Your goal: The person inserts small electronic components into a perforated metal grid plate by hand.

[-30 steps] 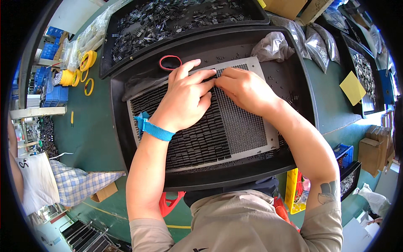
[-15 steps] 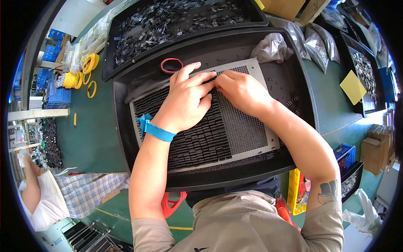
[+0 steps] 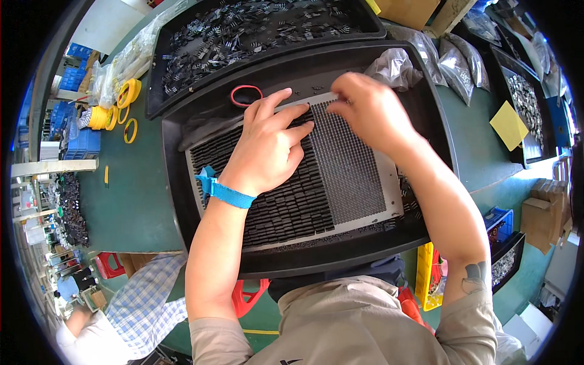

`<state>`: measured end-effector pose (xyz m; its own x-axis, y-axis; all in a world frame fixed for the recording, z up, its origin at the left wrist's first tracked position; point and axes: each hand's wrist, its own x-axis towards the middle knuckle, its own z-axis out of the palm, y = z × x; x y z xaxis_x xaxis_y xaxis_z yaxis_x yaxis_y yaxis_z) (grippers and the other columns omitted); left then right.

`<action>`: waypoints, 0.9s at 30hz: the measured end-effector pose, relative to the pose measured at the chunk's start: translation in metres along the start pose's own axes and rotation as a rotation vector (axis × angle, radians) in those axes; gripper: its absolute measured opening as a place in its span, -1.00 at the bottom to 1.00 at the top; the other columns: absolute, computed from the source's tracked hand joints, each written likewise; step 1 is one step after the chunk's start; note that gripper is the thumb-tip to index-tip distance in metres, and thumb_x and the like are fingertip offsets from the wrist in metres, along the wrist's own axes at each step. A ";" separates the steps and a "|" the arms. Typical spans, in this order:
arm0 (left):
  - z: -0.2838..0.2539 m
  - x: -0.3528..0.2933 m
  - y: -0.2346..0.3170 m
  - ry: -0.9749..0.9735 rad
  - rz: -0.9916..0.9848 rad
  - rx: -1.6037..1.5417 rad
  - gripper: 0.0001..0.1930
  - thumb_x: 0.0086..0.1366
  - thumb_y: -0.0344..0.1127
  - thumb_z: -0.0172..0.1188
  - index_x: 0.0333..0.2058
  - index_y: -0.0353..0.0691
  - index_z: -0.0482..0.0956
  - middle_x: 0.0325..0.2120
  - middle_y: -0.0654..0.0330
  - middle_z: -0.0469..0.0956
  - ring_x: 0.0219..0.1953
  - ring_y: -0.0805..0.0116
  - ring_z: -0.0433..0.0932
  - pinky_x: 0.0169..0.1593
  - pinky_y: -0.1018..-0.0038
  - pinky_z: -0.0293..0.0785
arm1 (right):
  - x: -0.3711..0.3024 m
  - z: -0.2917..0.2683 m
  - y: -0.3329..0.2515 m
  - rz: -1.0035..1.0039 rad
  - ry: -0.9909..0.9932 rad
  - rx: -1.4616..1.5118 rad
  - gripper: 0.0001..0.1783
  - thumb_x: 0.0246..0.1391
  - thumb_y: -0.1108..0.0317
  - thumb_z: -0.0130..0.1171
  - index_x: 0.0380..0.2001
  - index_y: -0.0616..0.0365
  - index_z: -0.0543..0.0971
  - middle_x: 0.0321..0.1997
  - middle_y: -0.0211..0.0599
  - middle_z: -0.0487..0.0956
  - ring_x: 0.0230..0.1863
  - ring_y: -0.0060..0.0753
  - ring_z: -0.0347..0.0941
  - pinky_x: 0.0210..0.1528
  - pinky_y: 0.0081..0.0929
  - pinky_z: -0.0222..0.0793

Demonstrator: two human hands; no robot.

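A perforated grey plate (image 3: 356, 182) lies in a black tray (image 3: 173, 182). Rows of small black pieces (image 3: 286, 207) cover its left and middle part, while bare holes show on the right. My left hand (image 3: 267, 143), with a blue wrist strap (image 3: 231, 196), rests over the filled rows. Its fingers are stretched out and apart, the tips near the border of the rows. Above the plate's far right part is my right hand (image 3: 374, 112), fingers curled in and thumb bent toward them. Whatever lies between those fingertips, if anything, is too small or hidden to make out.
Behind stands another black tray (image 3: 243, 48) of loose black parts. A red-rimmed ring (image 3: 246, 95) and a clear plastic bag (image 3: 395, 70) lie inside the near tray. Yellow tape rolls (image 3: 129, 92) sit at left. At lower left is another person in a checked garment (image 3: 146, 298).
My right hand has moved right and away from the left fingertips, over the plate's far right part. My left hand stays nearly still. The person at lower left has shifted.
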<state>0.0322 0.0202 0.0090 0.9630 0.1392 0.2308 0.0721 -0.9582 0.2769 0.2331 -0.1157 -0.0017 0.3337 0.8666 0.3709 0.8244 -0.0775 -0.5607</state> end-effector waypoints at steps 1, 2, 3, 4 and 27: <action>0.001 0.000 -0.001 0.010 0.003 -0.005 -0.66 0.19 -0.51 0.27 -0.05 -0.20 0.80 0.21 0.14 0.61 0.45 -0.08 0.31 0.45 -0.03 0.20 | 0.002 -0.017 0.001 0.056 0.013 0.009 -0.75 0.13 0.37 0.40 -0.17 0.22 0.61 -0.18 -0.03 0.69 -0.13 0.12 0.66 -0.07 -0.12 0.57; 0.002 0.000 -0.002 0.021 0.006 -0.011 -0.66 0.18 -0.52 0.27 -0.06 -0.21 0.80 0.20 0.14 0.62 0.44 -0.09 0.33 0.44 -0.03 0.21 | 0.002 -0.034 0.000 0.117 -0.002 0.018 -0.75 0.14 0.37 0.40 -0.17 0.23 0.61 -0.19 -0.02 0.69 -0.12 0.13 0.65 -0.06 -0.11 0.56; 0.003 0.001 0.000 0.030 0.013 -0.025 -0.66 0.18 -0.52 0.27 -0.06 -0.21 0.80 0.20 0.14 0.62 0.44 -0.09 0.33 0.44 -0.03 0.21 | -0.002 -0.052 0.000 0.185 -0.014 0.017 -0.75 0.14 0.37 0.40 -0.17 0.24 0.62 -0.20 -0.01 0.69 -0.12 0.14 0.65 -0.05 -0.11 0.55; 0.002 0.002 0.001 0.028 0.014 -0.025 -0.66 0.18 -0.52 0.26 -0.06 -0.21 0.80 0.20 0.13 0.62 0.44 -0.08 0.33 0.44 -0.03 0.21 | -0.006 -0.067 0.002 0.190 -0.048 -0.005 -0.75 0.14 0.38 0.40 -0.16 0.25 0.61 -0.21 0.00 0.69 -0.12 0.15 0.64 -0.04 -0.11 0.55; 0.010 -0.004 -0.004 0.073 -0.023 -0.103 -0.70 0.24 -0.50 0.25 -0.08 -0.25 0.82 0.15 0.10 0.66 0.42 -0.07 0.36 0.46 0.00 0.22 | -0.071 -0.098 -0.002 0.268 -0.401 -0.289 -0.87 0.22 0.43 0.29 -0.18 0.17 0.71 -0.21 -0.04 0.65 -0.15 0.17 0.63 -0.10 -0.10 0.57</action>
<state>0.0307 0.0213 -0.0023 0.9397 0.1820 0.2895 0.0631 -0.9244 0.3762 0.2527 -0.2250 0.0458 0.3957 0.9131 -0.0986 0.8452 -0.4040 -0.3497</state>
